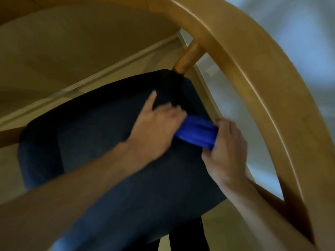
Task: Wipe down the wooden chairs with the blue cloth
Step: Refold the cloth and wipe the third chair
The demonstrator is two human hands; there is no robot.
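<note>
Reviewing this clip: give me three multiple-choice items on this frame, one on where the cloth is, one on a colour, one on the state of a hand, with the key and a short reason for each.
1. Where is the blue cloth?
A. Draped over the curved wooden backrest
B. Between the two hands, above the seat cushion
C. On the floor

2. What colour is the seat cushion?
A. Dark navy
B. Red
C. White

3. How is the right hand engaged?
A. Flat on the backrest
B. Hanging idle
C. Gripping one end of the cloth

Key: 1 B, the bunched cloth spans from the left hand to the right hand. 2 A, the padding reads dark navy against the tan wood. 3 C, its fingers curl round the cloth's end.
</note>
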